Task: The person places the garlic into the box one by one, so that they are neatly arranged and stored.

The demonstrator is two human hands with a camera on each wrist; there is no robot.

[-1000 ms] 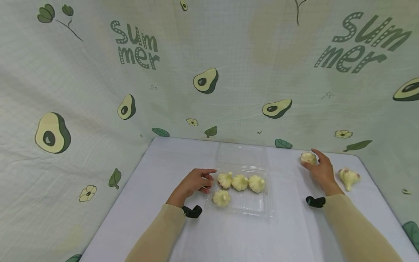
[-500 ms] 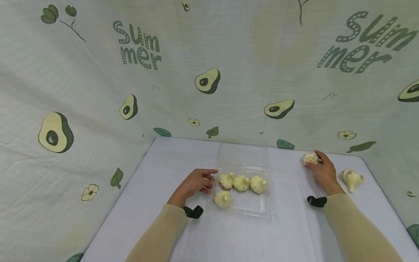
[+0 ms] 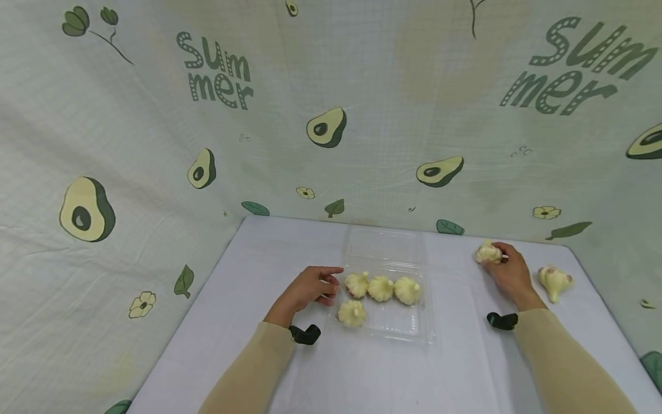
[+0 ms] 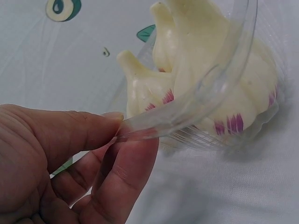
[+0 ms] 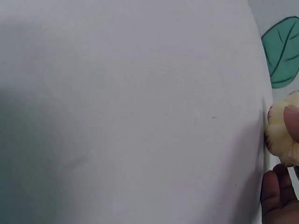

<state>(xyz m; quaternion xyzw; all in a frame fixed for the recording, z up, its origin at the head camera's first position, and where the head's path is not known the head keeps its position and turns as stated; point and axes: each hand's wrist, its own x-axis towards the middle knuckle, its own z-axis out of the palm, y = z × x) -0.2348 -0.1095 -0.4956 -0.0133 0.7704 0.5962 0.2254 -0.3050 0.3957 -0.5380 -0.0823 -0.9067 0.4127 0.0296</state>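
Observation:
On the left, my left hand (image 3: pixel 308 287) pinches the near-left rim of a clear plastic clamshell box (image 3: pixel 388 329) between thumb and fingers. The left wrist view shows that rim (image 4: pixel 173 114) close up. Several garlic bulbs (image 3: pixel 380 288) sit in the box, most in a back row and one garlic bulb (image 3: pixel 351 314) at the front left. At the far right of the table, my right hand (image 3: pixel 512 277) holds another garlic bulb (image 3: pixel 487 253). In the right wrist view this garlic bulb (image 5: pixel 278 133) is at the right edge, partly cut off, with a thumb over it.
One more garlic bulb (image 3: pixel 554 282) lies on the white table (image 3: pixel 455 356) to the right of my right hand. The box's lid (image 3: pixel 383 244) is folded back behind it. A printed cloth (image 3: pixel 372 161) hangs behind the table and along its sides.
My right hand has closed round the far garlic bulb and tipped it, so that its stem now points up and away. My left hand stays at the box rim.

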